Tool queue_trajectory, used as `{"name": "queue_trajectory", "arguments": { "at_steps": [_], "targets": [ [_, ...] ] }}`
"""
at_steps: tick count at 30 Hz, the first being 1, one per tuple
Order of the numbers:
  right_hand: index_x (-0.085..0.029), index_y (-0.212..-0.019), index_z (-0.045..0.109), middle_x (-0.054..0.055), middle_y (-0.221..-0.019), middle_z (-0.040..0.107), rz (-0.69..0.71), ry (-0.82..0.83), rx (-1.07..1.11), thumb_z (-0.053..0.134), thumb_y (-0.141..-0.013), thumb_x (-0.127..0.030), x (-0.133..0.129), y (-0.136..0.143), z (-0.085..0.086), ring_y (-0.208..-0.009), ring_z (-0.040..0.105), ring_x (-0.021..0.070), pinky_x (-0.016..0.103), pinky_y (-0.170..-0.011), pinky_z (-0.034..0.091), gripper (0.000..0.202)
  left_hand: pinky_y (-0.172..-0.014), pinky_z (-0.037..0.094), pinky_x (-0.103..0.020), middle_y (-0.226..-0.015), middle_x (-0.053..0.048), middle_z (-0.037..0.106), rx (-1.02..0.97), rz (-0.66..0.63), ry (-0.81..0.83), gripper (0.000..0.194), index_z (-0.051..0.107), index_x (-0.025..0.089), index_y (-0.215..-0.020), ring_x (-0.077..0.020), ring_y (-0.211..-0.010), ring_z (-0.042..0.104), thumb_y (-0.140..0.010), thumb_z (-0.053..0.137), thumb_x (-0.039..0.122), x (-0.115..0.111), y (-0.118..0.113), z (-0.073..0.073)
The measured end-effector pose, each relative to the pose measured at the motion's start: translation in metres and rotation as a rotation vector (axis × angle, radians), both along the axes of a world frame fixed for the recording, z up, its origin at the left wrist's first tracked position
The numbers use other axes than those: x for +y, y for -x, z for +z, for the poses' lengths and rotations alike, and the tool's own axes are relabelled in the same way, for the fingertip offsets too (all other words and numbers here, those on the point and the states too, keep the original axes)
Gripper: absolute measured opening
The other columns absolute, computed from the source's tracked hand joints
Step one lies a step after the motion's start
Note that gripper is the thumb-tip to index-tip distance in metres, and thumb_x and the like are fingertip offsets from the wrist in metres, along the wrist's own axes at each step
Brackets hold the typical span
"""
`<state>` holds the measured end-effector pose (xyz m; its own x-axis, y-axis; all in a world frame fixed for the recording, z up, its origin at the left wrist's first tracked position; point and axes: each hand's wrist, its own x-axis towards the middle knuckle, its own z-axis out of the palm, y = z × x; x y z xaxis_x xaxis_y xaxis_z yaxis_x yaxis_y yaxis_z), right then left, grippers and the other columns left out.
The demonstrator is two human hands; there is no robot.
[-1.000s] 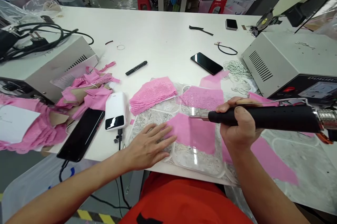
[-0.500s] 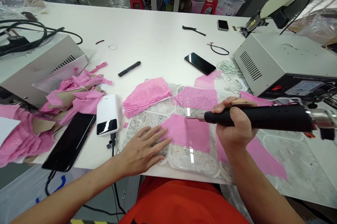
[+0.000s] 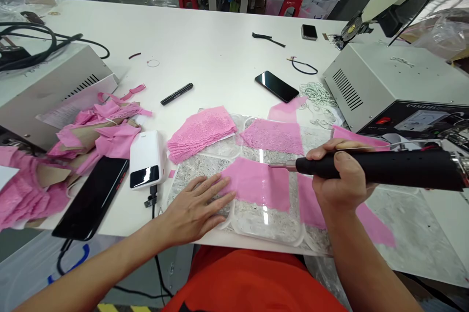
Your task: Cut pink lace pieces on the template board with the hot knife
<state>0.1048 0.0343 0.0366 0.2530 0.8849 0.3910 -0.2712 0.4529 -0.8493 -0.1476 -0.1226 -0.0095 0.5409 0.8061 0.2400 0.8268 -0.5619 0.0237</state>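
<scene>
My left hand (image 3: pixel 203 207) lies flat with its fingers spread, the fingertips on the left edge of a smooth pink fabric piece (image 3: pixel 260 185). That piece rests on a clear plastic sheet (image 3: pixel 267 229). My right hand (image 3: pixel 342 172) is wrapped round a black handheld tool (image 3: pixel 395 167), whose thin metal tip points left at the top edge of the fabric. Behind lie a stack of pink lace pieces (image 3: pixel 201 133) and a single lace piece (image 3: pixel 273 136). More pink fabric (image 3: pixel 311 202) sits partly under my right wrist.
A white power bank (image 3: pixel 147 158), a large black phone (image 3: pixel 91 197) and heaped pink fabric are on the left. A second phone (image 3: pixel 276 86) and a pen (image 3: pixel 176 94) lie farther back. Grey machine boxes (image 3: pixel 399 77) flank both sides.
My right hand and the tool have moved to the right, with the tip sliding along near the fabric's top edge. My left hand stays on the fabric. The whole view has shifted slightly.
</scene>
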Motion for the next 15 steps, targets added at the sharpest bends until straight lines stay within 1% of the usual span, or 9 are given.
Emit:
{"name": "queue_trajectory", "arguments": {
  "at_steps": [4, 7, 12, 15],
  "targets": [
    [-0.020, -0.071, 0.058, -0.004, -0.071, 0.059, 0.025, 0.001, -0.013, 0.068, -0.070, -0.023, 0.001, 0.002, 0.002, -0.052, 0.058, 0.0113, 0.031, -0.054, 0.054, 0.011, -0.118, 0.034, -0.041, -0.160, -0.008, 0.047, -0.015, -0.005, 0.009, 0.047, 0.047, 0.023, -0.154, -0.0267, -0.150, 0.040, -0.109, 0.044, 0.040, 0.000, 0.002, -0.002],
    [-0.020, -0.071, 0.059, -0.004, -0.071, 0.060, -0.002, 0.016, -0.002, 0.066, -0.068, -0.023, 0.001, 0.000, 0.006, -0.051, 0.058, 0.0115, 0.031, -0.052, 0.053, 0.008, -0.120, 0.032, -0.041, -0.160, -0.008, 0.047, -0.035, -0.003, 0.008, 0.051, 0.042, 0.024, -0.157, -0.0273, -0.149, 0.042, -0.108, 0.047, 0.038, 0.001, 0.003, -0.002],
    [-0.021, -0.071, 0.060, -0.003, -0.069, 0.057, -0.101, -0.017, 0.000, 0.064, -0.067, -0.021, 0.003, -0.019, 0.009, -0.051, 0.056, 0.0124, 0.032, -0.051, 0.051, 0.005, -0.119, 0.034, -0.041, -0.160, -0.009, 0.047, -0.049, -0.011, 0.000, 0.052, 0.037, 0.024, -0.160, -0.0275, -0.149, 0.043, -0.109, 0.043, 0.035, 0.002, 0.003, -0.001],
    [-0.021, -0.069, 0.060, -0.003, -0.069, 0.057, -0.123, -0.019, -0.015, 0.062, -0.066, -0.019, 0.002, -0.031, 0.009, -0.050, 0.056, 0.0126, 0.033, -0.050, 0.051, 0.004, -0.119, 0.034, -0.041, -0.160, -0.008, 0.047, -0.049, -0.006, 0.008, 0.055, 0.035, 0.026, -0.161, -0.0272, -0.149, 0.043, -0.109, 0.045, 0.036, 0.002, 0.003, -0.001]
  ]
}}
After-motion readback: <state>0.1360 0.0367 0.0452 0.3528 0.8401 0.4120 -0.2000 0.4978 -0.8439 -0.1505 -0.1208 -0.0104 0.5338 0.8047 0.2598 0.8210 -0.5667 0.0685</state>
